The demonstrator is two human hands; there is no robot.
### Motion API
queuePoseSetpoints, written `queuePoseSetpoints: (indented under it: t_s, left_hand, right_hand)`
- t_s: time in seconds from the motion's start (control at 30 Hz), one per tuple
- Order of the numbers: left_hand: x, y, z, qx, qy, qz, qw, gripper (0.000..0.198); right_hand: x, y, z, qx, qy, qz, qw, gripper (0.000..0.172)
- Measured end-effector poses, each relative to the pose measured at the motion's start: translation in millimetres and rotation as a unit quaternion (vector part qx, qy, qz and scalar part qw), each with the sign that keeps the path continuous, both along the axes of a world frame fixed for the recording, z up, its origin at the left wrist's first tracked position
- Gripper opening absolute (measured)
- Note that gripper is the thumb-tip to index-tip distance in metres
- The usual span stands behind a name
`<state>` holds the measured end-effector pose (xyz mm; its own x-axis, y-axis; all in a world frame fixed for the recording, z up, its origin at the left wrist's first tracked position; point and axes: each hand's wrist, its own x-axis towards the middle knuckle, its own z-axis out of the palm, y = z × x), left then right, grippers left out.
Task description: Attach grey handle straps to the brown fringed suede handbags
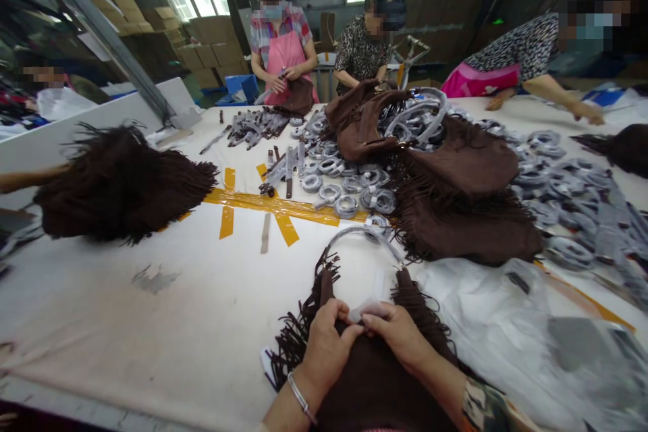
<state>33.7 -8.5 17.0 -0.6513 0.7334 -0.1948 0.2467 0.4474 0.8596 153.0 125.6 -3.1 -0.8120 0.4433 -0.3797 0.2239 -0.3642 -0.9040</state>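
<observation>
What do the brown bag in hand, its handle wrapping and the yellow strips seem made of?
Brown bag: probably suede or a lookalike; matte, soft-looking, with cut fringe. Handle wrapping: likely thin plastic film; pale, translucent and shiny. Yellow strips: apparently plastic packing tape; glossy and wrinkled.

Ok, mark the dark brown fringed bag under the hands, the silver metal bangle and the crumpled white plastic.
Dark brown fringed bag point(374, 379), head view: smooth middle of its body
Silver metal bangle point(298, 396), head view: outer band
Crumpled white plastic point(478, 307), head view: upper folds
</observation>
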Motion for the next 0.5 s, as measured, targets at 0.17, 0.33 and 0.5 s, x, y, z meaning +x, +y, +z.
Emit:
queuePoseSetpoints:
  t_s: [0.17,0.33,0.5]
  left_hand:
    - [-17.9,5.1,11.7,0.039,-0.004,-0.131,0.991,0.046]
    - [-25.7,15.5,19.0,-0.028,0.057,-0.181,0.981,0.018]
    - [-19.6,12.4,9.6,-0.01,0.163,-0.22,0.962,0.025]
  right_hand:
    - [-1.3,-2.6,5.0,0.046,-0.033,-0.032,0.998,0.024]
    - [-1.6,-4.9,10.7,0.115,-0.056,-0.033,0.991,0.023]
    - [-3.5,-1.7,9.5,0.138,-0.108,-0.011,0.984,0.021]
